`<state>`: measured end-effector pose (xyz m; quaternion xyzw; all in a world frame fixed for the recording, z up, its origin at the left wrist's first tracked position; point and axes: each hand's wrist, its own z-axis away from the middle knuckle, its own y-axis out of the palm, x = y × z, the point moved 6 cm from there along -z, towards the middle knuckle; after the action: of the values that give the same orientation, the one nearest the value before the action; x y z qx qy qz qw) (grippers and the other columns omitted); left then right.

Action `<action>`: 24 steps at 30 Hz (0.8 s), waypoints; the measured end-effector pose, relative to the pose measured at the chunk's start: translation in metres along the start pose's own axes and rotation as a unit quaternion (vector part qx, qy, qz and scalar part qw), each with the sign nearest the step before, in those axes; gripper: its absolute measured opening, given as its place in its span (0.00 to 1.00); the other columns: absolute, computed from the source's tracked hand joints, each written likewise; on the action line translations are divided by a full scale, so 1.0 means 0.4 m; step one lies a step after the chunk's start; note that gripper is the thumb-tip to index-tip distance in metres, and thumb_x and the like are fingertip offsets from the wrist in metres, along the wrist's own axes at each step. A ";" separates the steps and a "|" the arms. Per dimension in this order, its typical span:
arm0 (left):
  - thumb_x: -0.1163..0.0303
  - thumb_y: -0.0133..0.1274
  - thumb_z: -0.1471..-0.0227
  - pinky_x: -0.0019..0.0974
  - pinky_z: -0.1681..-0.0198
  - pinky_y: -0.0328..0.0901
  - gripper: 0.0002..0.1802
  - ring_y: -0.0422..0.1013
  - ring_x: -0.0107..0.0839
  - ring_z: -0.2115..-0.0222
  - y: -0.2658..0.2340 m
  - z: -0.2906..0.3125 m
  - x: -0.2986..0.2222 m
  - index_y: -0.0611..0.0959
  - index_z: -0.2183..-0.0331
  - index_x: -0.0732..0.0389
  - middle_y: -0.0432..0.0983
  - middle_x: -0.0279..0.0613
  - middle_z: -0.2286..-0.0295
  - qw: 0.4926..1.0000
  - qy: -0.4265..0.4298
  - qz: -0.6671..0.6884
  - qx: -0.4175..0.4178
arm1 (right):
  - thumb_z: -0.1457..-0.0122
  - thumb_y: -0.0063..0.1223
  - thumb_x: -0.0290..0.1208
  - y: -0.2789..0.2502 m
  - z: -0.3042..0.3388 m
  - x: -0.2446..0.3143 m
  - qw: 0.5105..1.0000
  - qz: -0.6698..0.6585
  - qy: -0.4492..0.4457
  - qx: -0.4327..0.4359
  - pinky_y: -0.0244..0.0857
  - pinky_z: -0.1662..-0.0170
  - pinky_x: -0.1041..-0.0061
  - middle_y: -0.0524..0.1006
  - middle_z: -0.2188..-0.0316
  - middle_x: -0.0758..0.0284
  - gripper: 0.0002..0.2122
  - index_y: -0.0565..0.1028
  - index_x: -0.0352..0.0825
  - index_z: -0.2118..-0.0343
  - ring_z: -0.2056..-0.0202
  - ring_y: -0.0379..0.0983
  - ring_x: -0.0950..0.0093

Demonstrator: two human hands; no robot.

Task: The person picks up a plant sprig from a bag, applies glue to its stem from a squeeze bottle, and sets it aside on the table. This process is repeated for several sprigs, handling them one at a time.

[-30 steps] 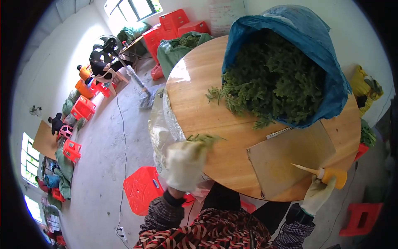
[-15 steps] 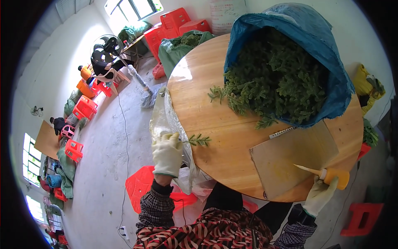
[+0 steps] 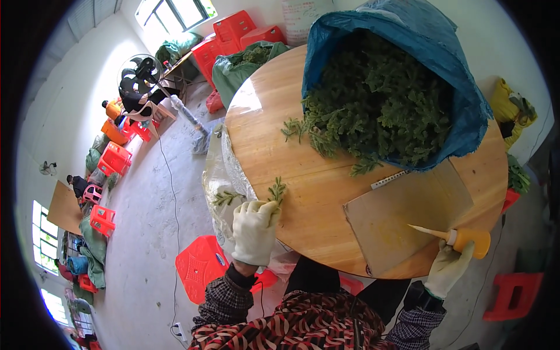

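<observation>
My left hand (image 3: 255,232), in a cream work glove, is closed at the table's left edge with a green artificial fir sprig (image 3: 277,190) sticking up from its fingers. Beside the hand, a second bit of fir greenery (image 3: 226,198) pokes out to the left over a clear plastic bag (image 3: 217,169); whether both belong to one sprig is hidden. In a matching glove, my right hand (image 3: 448,269) grips a yellow squeeze glue bottle (image 3: 472,242), its long pale nozzle pointing left over a stained cardboard sheet (image 3: 402,224).
A big blue sack (image 3: 472,99) full of fir sprigs (image 3: 385,105) lies open on the round wooden table (image 3: 303,216). Red stools (image 3: 201,262) stand around it. A standing fan (image 3: 140,73), green sacks (image 3: 233,76) and other people are farther off to the left.
My left hand has moved right onto the table's edge. The sprig that pointed right now stands upright, and greenery shows left of the hand. My right hand still holds the bottle.
</observation>
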<state>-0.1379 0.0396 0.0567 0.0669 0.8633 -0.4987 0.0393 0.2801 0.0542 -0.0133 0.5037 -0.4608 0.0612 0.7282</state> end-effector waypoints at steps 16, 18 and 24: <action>0.60 0.61 0.57 0.43 0.62 0.62 0.10 0.69 0.42 0.66 0.062 0.043 0.029 0.83 0.77 0.57 0.73 0.41 0.73 0.986 -0.132 -0.076 0.068 | 0.38 0.49 0.41 -0.042 -0.007 -0.012 1.000 -0.005 -0.006 0.019 0.68 0.59 0.75 0.73 0.57 0.64 0.19 0.66 0.34 0.50 0.59 0.72 0.73; 0.64 0.62 0.59 0.41 0.62 0.62 0.07 0.69 0.41 0.67 0.053 0.047 0.027 0.83 0.76 0.56 0.73 0.40 0.73 0.993 -0.101 -0.058 0.023 | 0.38 0.49 0.41 -0.044 -0.008 -0.021 1.000 -0.002 -0.005 0.020 0.68 0.59 0.75 0.73 0.57 0.64 0.19 0.66 0.34 0.50 0.59 0.72 0.72; 0.69 0.63 0.61 0.41 0.63 0.63 0.10 0.69 0.39 0.68 0.044 0.066 -0.059 0.80 0.72 0.55 0.72 0.36 0.72 0.997 0.007 -0.033 -0.068 | 0.38 0.49 0.43 -0.021 0.000 0.005 1.000 0.006 -0.017 0.002 0.66 0.61 0.75 0.73 0.59 0.65 0.20 0.66 0.34 0.50 0.60 0.71 0.73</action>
<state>-0.1118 0.0236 0.0315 0.0394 0.8970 -0.4398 0.0211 0.2859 0.0495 -0.0177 0.5035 -0.4762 0.0579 0.7186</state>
